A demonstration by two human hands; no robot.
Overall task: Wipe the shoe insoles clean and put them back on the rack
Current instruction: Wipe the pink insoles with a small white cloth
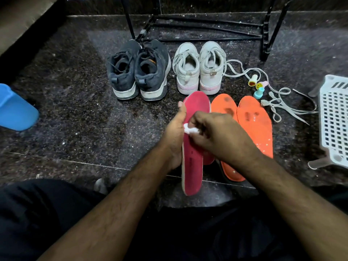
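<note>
Both bare forearms reach forward and converge, the left hand gripping with thumb raised, the right hand curled, fingertips pinching beside it.

- We see a floor of polished, speckled dark stone, dusted with white specks.
- The rack looks like black painted metal tube.
- The dark shoes are matt knit mesh; the white shoes look smooth and scuffed.
- The pink insole and orange insoles look matt and foamy, the orange ones stained.
- The white basket is perforated plastic.
</note>
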